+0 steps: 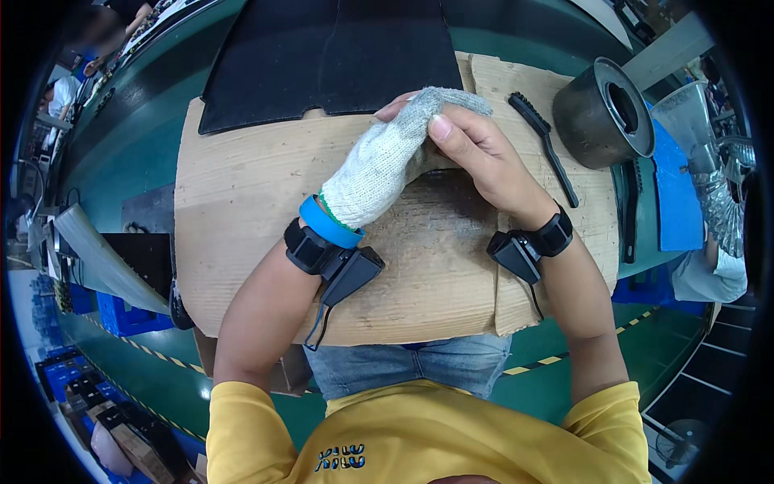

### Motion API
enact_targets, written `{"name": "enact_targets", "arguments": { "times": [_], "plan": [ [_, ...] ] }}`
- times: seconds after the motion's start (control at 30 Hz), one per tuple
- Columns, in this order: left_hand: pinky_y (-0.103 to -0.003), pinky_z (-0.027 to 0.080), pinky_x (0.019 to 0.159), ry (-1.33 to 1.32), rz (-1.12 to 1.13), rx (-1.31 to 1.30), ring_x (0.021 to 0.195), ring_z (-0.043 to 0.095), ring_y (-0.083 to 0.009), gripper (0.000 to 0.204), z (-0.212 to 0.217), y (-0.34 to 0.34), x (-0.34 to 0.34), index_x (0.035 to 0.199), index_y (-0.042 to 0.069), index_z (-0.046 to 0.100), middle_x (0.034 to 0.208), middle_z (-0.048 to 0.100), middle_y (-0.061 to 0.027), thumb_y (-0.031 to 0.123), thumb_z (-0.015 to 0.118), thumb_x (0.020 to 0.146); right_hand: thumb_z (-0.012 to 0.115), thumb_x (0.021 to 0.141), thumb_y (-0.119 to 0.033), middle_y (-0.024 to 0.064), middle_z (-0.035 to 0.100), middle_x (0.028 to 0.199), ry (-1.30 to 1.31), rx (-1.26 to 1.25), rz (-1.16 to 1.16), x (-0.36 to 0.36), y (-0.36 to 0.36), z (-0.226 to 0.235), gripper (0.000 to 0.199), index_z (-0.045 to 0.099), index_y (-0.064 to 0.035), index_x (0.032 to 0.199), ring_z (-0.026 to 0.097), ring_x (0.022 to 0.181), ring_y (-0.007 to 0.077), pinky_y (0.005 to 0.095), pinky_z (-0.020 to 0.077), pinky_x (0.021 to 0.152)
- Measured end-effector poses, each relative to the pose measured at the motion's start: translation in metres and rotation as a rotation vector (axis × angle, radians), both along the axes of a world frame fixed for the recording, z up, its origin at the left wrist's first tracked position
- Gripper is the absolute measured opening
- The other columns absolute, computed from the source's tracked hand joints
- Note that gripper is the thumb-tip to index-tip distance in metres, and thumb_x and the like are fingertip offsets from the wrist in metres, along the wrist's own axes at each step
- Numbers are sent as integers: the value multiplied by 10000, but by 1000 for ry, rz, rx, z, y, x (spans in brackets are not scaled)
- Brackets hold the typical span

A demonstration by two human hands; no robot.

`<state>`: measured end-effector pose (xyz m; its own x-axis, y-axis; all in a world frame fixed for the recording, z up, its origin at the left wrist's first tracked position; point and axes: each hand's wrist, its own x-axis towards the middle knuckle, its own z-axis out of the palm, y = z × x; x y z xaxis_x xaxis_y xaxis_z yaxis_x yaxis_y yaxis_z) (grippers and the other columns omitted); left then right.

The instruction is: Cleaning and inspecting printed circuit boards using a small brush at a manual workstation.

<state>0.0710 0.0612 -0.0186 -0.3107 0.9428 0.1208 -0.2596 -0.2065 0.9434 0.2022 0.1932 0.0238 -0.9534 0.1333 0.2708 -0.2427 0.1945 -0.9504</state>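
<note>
My left hand (375,165) wears a white-and-grey knitted work glove (363,181) with a green-edged cuff. Its gloved fingers stretch to the right over the top of my right hand and hold no object that I can see. My bare right hand (476,149) is closed around the gloved hand, thumb pressed on the near side. Some right fingertips show past the glove on its far left side. Both hands are above a worn cardboard sheet (242,242). A blue band (329,223) circles my left wrist. Black strapped devices sit on both wrists.
A black sheet (322,64) lies at the far side. To the right are a black-handled brush (548,149), a dark metal canister (588,121), a second dark tool (632,210), a blue sheet (676,189) and a silver flexible duct (717,206). Other people are at the far left.
</note>
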Motion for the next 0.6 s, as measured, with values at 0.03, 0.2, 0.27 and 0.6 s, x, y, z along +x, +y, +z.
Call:
{"name": "enact_targets", "arguments": {
  "times": [0.03,0.2,0.27,0.6],
  "plan": [
    [-354,425,1185,0,1,2,1381,536,-207,508,0,0,0,1543,55,525,1504,554,-112,378,495,1151,453,1152,-408,120,643,1389,1,2,0,0,0,0,526,649,31,1365,577,1305,221,349,408,1150],
    [-355,440,1174,-91,-27,-3,1380,538,-209,509,1,2,0,1533,50,530,1500,556,-114,380,505,1147,457,1149,-411,120,634,1400,-8,-11,5,0,0,1,529,645,29,1373,579,1300,222,346,408,1149],
    [-357,453,1162,-44,-4,-9,1377,541,-209,514,1,3,1,1528,47,532,1499,555,-116,386,511,1143,467,1144,-409,126,624,1412,0,-12,-1,1,-1,1,528,653,32,1368,579,1299,226,355,416,1142],
    [-375,507,1097,185,37,123,1288,631,-239,469,12,1,6,1419,37,640,1389,658,-135,374,617,1093,544,1090,-430,170,597,1447,128,109,46,5,0,13,534,722,25,1306,580,1291,259,399,445,1111]
  ]
}}
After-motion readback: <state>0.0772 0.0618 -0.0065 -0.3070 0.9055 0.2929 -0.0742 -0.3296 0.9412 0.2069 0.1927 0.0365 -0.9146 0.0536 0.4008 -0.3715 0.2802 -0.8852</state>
